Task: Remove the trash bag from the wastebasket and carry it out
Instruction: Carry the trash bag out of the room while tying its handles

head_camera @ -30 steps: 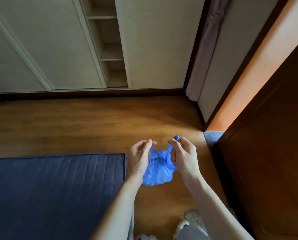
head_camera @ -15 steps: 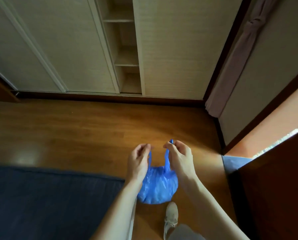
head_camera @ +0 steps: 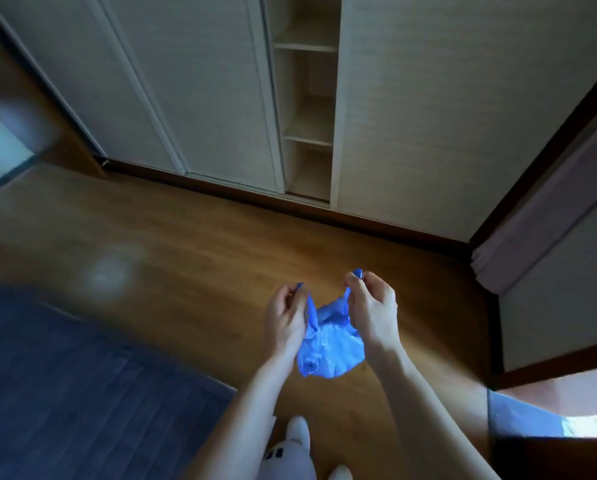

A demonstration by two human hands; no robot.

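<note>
Two hands grip the small blue trash bag (head_camera: 328, 351) above the wooden floor (head_camera: 193, 265); the left hand (head_camera: 285, 318) and right hand (head_camera: 371, 311) each pinch a handle loop; no wastebasket shows, so carrying out seems underway; next likely means knotting the loops; open floor ahead, navy mat (head_camera: 75, 386) left, closet (head_camera: 304, 98) beyond.

Dim room; daylight is entering low right, a pale glare is sitting on the floor (head_camera: 193, 258), edges are bending and blurring.

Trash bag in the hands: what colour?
Bright blue trash bag, plain with no pattern. The head view shows it best.
</note>
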